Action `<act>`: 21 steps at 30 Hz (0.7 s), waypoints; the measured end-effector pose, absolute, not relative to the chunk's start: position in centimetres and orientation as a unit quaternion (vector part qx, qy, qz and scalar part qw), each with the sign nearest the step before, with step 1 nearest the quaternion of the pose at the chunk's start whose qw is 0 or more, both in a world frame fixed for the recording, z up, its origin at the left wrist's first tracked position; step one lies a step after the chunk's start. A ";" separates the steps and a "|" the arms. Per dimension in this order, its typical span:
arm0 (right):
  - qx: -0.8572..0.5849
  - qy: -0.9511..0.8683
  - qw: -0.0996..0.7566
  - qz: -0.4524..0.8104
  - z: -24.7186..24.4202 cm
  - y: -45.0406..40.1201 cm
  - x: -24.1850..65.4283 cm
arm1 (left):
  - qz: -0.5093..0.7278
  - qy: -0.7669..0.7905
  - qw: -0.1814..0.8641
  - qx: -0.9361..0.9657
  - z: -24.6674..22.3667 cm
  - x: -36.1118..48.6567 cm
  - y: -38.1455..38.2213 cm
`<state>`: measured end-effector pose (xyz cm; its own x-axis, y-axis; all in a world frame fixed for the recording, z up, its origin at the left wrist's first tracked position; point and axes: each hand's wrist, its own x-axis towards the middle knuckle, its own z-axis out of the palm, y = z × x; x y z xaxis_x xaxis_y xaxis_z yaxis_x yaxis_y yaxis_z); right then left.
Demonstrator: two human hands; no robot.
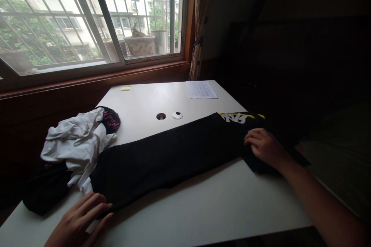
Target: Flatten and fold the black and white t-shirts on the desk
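A black garment (171,150) lies stretched lengthwise across the table, with white lettering and a yellow stripe at its far right end. Whether it is a shirt or trousers I cannot tell. My left hand (84,218) pinches its near left corner between thumb and fingers. Toward the other end, my right hand (262,144) is closed on the cloth just below the lettering. Some of the dark fabric hangs past the table's right edge, where shadow hides its outline.
Left of the garment sits a crumpled heap of white cloth (78,139) and black cloth with pink lettering (111,121). The white table (203,204) has a cable hole (161,116) beside a round cap (177,115). Farther back are printed papers (201,89) and yellow sticky notes (125,88).
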<state>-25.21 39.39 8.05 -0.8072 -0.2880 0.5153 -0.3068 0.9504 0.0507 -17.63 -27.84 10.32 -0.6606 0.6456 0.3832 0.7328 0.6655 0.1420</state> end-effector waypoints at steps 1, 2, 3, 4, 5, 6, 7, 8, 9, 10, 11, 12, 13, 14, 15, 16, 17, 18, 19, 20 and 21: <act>0.164 -0.950 0.264 0.034 8.3 38.9 -25.6 | -0.140 -0.901 0.154 -0.382 10.6 -17.9 -27.7; 0.176 -0.948 0.259 0.053 8.6 38.2 -26.0 | -0.139 -0.901 0.159 -0.379 10.9 -18.2 -27.4; 0.187 -0.946 0.255 0.069 8.9 37.2 -26.5 | -0.139 -0.902 0.166 -0.374 11.0 -18.7 -27.0; 0.194 -0.944 0.254 0.079 9.1 36.0 -26.9 | -0.137 -0.902 0.172 -0.371 11.1 -19.2 -26.5; 0.200 -0.943 0.251 0.089 9.3 34.5 -27.4 | -0.129 -0.903 0.177 -0.369 11.1 -19.9 -25.7; 0.210 -0.943 0.239 0.099 9.4 32.7 -27.8 | -0.115 -0.905 0.180 -0.369 11.0 -20.7 -24.9; 0.217 -0.944 0.222 0.109 9.3 30.8 -28.3 | -0.094 -0.907 0.178 -0.371 10.7 -21.5 -23.9; 0.232 -0.945 0.197 0.117 9.1 28.9 -28.8 | -0.069 -0.910 0.173 -0.371 10.3 -22.4 -22.9; 0.247 -0.946 0.172 0.122 8.8 27.0 -29.3 | -0.045 -0.916 0.163 -0.364 9.8 -23.3 -21.9; 0.264 -0.945 0.146 0.124 8.4 25.2 -29.8 | -0.025 -0.924 0.150 -0.351 9.3 -24.2 -21.0; 0.278 -0.945 0.119 0.123 8.0 23.6 -30.5 | -0.007 -0.934 0.129 -0.332 8.7 -25.1 -20.1; 0.288 -0.945 0.097 0.122 7.6 22.3 -31.2 | 0.006 -0.944 0.105 -0.313 8.2 -25.9 -19.4; 0.291 -0.946 0.078 0.121 7.3 21.3 -32.1 | 0.015 -0.953 0.084 -0.292 7.7 -26.7 -19.0; 0.286 -0.949 0.062 0.119 7.0 20.7 -33.0 | 0.021 -0.960 0.067 -0.270 7.2 -27.5 -18.7; 0.274 -0.953 0.049 0.117 6.7 20.5 -33.9 | 0.024 -0.967 0.058 -0.248 6.8 -28.1 -18.8; 0.257 -0.959 0.038 0.114 6.6 20.5 -34.9 | 0.026 -0.972 0.054 -0.226 6.5 -28.7 -19.0; 0.237 -0.965 0.028 0.110 6.4 20.8 -35.8 | 0.028 -0.977 0.055 -0.203 6.2 -29.2 -19.5; 0.215 -0.971 0.020 0.106 6.4 21.4 -36.7 | 0.030 -0.981 0.057 -0.184 5.9 -29.7 -20.1; 0.193 -0.976 0.012 0.101 6.3 22.1 -37.5 | 0.034 -0.983 0.059 -0.169 5.6 -30.0 -20.8; 0.173 -0.980 0.005 0.096 6.2 22.9 -38.1 | 0.037 -0.985 0.060 -0.156 5.4 -30.3 -21.4; 0.154 -0.984 -0.002 0.091 6.1 23.8 -38.7 | 0.038 -0.987 0.062 -0.146 5.2 -30.5 -22.0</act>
<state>-38.68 23.85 6.11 -0.9527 -0.3028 0.0250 -0.3022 0.9361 -0.1799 -30.50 -21.97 5.19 -0.9493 0.2937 0.1119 0.2842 0.9542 -0.0938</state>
